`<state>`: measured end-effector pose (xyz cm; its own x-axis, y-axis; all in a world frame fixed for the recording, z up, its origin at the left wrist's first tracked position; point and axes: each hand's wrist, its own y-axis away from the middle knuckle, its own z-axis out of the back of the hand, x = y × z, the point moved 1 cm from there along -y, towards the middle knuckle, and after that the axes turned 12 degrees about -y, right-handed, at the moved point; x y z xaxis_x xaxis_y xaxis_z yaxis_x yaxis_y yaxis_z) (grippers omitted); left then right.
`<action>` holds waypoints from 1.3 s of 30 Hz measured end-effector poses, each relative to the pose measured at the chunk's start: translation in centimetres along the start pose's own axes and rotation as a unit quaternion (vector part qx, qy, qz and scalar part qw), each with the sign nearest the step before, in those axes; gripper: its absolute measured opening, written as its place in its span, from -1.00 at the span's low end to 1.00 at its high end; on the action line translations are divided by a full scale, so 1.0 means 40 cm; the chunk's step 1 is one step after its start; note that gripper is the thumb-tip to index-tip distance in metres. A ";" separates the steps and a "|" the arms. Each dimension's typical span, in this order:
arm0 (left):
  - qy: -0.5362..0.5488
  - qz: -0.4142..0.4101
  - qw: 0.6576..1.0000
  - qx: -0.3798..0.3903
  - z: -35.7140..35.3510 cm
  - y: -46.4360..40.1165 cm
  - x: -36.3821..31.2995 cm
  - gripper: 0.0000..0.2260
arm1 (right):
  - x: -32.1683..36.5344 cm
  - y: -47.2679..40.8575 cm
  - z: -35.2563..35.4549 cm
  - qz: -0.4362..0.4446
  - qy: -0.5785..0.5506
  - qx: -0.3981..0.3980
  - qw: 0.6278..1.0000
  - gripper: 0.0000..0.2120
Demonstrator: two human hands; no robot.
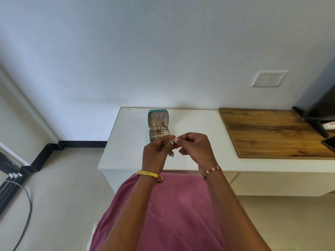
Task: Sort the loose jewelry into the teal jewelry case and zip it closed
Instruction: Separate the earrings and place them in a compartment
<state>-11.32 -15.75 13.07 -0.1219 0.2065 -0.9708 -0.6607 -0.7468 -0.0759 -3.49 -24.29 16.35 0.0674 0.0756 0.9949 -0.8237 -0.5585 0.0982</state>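
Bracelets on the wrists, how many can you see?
2: a gold bangle on the left wrist, a red-and-white beaded bracelet on the right wrist. None else shows.

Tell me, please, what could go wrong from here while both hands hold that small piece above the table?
Both the left hand and right hand pinch a small dangling jewelry piece in mid-air, short of the open teal case; a slip could drop it onto the white table or floor. Chains already in the case might snag it.
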 end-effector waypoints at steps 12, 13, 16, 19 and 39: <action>0.088 0.092 0.991 -0.051 0.008 0.001 0.014 -0.87 | -0.014 -0.007 -0.020 0.102 0.117 0.010 0.988 -0.98; 0.091 0.093 0.991 -0.043 0.008 0.002 0.014 -0.88 | -0.016 -0.008 -0.020 0.108 0.125 0.003 0.986 -0.97; 0.103 0.100 0.990 -0.014 0.011 0.005 0.015 -0.85 | -0.019 -0.010 -0.017 0.105 0.138 -0.002 0.985 -0.96; 0.146 0.117 0.982 0.018 0.012 0.006 0.012 -0.80 | -0.024 -0.011 -0.018 0.096 0.124 0.006 0.988 -0.95; 0.083 0.075 0.993 -0.028 0.022 -0.008 0.032 -0.77 | -0.077 -0.025 -0.034 0.022 0.094 0.071 0.993 -0.87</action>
<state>-11.92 -14.71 12.06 -0.0886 -0.0132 -0.9960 -0.6021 -0.7958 0.0642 -3.64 -22.82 13.15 -0.0845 0.1929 0.9776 -0.7349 -0.6746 0.0696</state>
